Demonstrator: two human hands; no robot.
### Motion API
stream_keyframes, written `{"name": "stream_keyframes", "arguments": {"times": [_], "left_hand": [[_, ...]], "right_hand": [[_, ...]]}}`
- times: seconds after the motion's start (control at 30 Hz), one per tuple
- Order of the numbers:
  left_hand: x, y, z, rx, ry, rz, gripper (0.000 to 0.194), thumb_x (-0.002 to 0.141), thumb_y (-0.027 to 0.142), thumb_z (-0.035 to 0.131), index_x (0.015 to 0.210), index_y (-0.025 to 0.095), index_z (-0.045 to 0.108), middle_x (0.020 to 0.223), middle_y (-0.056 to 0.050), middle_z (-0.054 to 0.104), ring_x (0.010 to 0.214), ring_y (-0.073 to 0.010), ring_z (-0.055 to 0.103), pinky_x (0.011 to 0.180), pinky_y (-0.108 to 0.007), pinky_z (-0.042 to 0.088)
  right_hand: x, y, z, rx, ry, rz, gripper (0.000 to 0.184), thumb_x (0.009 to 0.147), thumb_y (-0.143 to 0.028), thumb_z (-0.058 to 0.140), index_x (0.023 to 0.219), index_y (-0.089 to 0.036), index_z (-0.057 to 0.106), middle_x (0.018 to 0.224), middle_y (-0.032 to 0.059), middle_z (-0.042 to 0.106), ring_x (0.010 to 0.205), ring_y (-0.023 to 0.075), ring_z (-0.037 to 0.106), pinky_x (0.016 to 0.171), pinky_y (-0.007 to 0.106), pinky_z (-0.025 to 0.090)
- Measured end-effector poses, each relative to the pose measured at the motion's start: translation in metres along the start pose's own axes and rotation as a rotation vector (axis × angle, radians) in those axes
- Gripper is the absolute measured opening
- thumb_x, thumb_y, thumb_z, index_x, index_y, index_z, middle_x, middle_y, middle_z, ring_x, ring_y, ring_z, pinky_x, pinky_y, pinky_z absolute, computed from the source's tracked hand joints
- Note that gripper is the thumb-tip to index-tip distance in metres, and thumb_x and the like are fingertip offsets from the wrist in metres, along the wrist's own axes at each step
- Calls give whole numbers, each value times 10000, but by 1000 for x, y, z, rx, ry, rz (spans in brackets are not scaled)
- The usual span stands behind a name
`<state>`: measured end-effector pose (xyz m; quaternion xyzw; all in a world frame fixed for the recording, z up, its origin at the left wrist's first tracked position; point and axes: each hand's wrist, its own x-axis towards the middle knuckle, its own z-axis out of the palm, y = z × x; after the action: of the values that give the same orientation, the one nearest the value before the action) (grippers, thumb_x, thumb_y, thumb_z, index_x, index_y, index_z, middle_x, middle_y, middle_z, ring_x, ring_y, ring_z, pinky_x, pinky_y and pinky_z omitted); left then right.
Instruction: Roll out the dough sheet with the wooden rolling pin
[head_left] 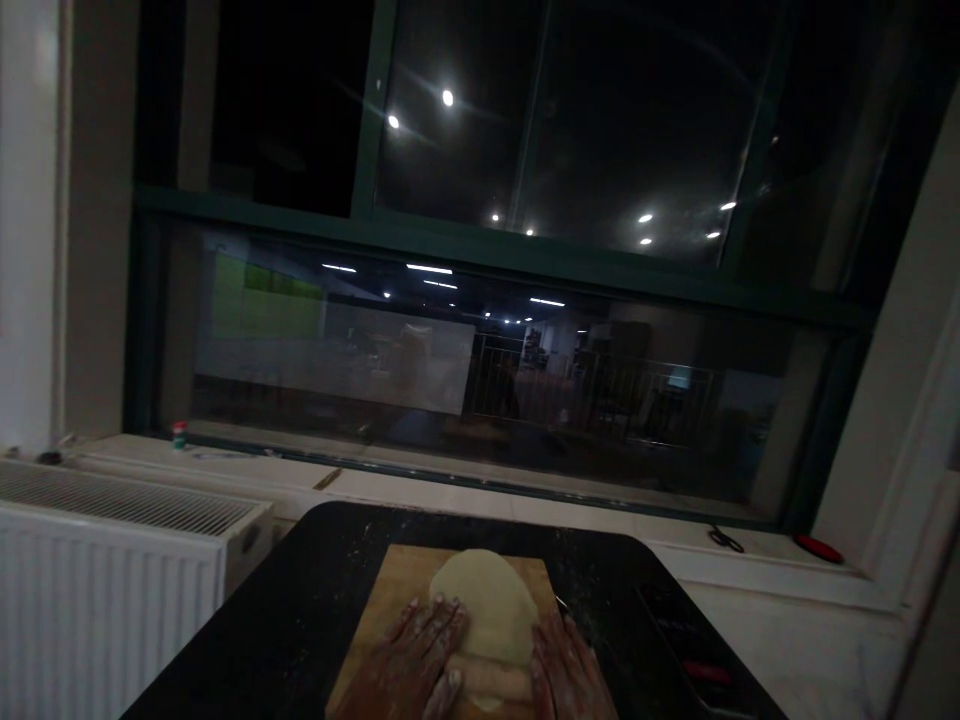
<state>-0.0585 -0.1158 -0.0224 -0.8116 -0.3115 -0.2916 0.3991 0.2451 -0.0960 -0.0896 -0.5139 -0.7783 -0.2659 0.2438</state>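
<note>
A flat round sheet of pale dough [487, 595] lies on a wooden board [405, 565]. Across its near part runs a short light-wood rolling pin [491, 678]. At the pin's left end is my left hand [412, 655], palm down, with its fingers stretched forward beside the dough and its thumb near the pin. My right hand [566, 665] lies over the right end, its fingers also straight and pointing forward. Both hands are dusted with flour. The palms partly hide the ends of the pin.
The board sits on a black table [292, 590] sprinkled with flour. A dark device with a reddish patch [705, 670] is at the right. Scissors [725, 540] and a red round object [817, 548] lie on the windowsill. A white radiator [112, 600] stands left.
</note>
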Motion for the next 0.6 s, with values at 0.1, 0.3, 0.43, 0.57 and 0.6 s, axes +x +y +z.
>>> {"name": "stream_keyframes", "arguments": {"times": [0.1, 0.3, 0.43, 0.57, 0.6], "left_hand": [[14, -9, 22, -60, -149, -55, 463, 1071, 308, 484, 1525, 222, 495, 1520, -38, 591, 1417, -234, 520, 1201, -405, 415], [39, -21, 56, -126, -489, -262, 448, 1055, 235, 409, 1470, 188, 574, 1507, -149, 574, 1393, -387, 534, 1064, -621, 512], [34, -9, 49, -111, -429, -280, 484, 1045, 261, 396, 1501, 170, 533, 1540, -160, 542, 1425, -386, 499, 1109, -623, 466], [21, 5, 37, -35, -217, -192, 508, 1014, 202, 433, 1515, 204, 516, 1536, -93, 569, 1427, -310, 506, 1177, -496, 416], [17, 8, 35, -19, -155, -176, 515, 1009, 202, 443, 1519, 206, 510, 1525, -69, 585, 1415, -278, 520, 1190, -444, 402]], "right_hand": [[57, 4, -28, 66, -307, 130, 485, 1037, -338, 369, 1456, -223, 583, 1576, 97, 456, 1488, 348, 360, 1177, 566, 430], [140, 8, -39, 250, -551, 186, 530, 1048, -301, 280, 1543, -239, 459, 1680, 67, 289, 1568, 281, 213, 1245, 608, 240], [127, 13, -40, 327, -586, 154, 534, 1060, -348, 253, 1550, -257, 446, 1661, 38, 333, 1559, 249, 245, 1253, 560, 262], [85, 16, -41, 272, -474, 169, 544, 1024, -267, 280, 1519, -185, 492, 1617, 80, 395, 1520, 275, 335, 1254, 555, 299], [71, 17, -37, 236, -437, 145, 543, 1011, -242, 293, 1506, -183, 510, 1598, 84, 422, 1498, 284, 374, 1242, 552, 333]]}}
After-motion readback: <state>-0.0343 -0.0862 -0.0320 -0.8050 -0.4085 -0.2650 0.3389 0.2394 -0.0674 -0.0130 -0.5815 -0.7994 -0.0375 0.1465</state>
